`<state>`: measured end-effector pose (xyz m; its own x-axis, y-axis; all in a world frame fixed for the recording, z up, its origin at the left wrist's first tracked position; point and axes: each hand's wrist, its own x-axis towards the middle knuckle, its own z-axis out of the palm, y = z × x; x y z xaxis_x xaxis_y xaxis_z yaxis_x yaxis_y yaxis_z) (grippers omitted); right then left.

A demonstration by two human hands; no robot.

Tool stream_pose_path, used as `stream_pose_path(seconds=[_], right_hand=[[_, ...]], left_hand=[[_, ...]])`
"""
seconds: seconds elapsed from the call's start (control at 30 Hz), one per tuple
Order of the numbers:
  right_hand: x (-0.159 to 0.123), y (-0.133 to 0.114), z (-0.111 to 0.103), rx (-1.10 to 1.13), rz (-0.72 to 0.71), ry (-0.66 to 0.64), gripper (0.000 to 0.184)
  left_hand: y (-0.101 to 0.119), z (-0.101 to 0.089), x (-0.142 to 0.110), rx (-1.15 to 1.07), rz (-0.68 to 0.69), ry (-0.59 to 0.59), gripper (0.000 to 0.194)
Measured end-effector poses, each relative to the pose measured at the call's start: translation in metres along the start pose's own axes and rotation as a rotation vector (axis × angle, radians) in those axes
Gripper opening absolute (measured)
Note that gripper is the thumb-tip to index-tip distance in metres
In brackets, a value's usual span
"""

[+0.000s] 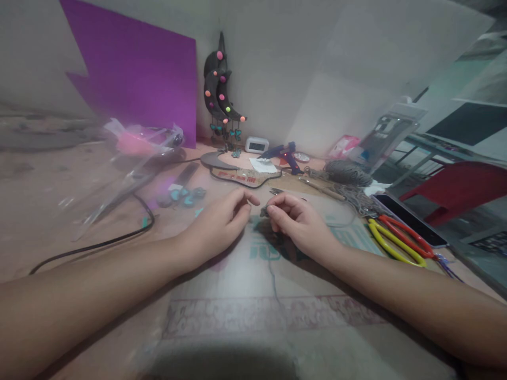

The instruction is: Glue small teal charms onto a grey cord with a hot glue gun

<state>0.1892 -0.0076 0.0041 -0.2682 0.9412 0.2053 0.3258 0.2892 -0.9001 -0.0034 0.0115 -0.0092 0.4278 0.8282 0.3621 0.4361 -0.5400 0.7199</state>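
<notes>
Being pinched between the thumb and forefinger of the right hand (297, 216), a small grey piece (264, 211) is held in front of the blue glue gun (292, 162). The left hand (222, 220) is also placed in front of the glue gun, farther left, its forefinger stretched toward the piece; whether anything is clasped by its fingertips cannot be told. Teal pieces (189, 197), somewhat blurred, are laid left of the glue gun. A white clock (257, 144) is set near it, also leftward. Grey yarn (346, 173) is heaped to its right. Farther right and nearer than the glue gun, a yellow handle (390, 244), a red handle (407, 236) and a dark-screened phone (412, 219) are grouped.
</notes>
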Motion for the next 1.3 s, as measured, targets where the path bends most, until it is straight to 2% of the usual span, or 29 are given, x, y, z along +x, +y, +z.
stream_pose_path(seconds=[0.2,0.6,0.7,0.83,1.3], right_hand=[[0.0004,-0.0011,0.0001,-0.011,0.009,-0.005,0.019],[0.0002,0.0002,-0.0004,-0.035,0.000,0.002,0.019],[0.0001,0.0002,-0.0003,-0.030,-0.002,0.004,0.020],[-0.0001,0.0000,-0.0006,-0.026,-0.003,0.004,0.019],[0.0005,-0.0001,-0.0011,-0.028,-0.011,-0.037,0.022]], left_hand=[[-0.0010,0.0003,0.0000,-0.011,-0.018,0.031,0.021],[-0.0001,-0.0007,0.0030,0.009,0.039,0.085,0.021],[0.0031,-0.0030,0.0038,0.003,0.003,0.061,0.017],[0.0055,-0.0047,0.0035,-0.009,-0.016,0.031,0.027],[0.0073,-0.0037,0.0011,0.061,0.080,0.018,0.019]])
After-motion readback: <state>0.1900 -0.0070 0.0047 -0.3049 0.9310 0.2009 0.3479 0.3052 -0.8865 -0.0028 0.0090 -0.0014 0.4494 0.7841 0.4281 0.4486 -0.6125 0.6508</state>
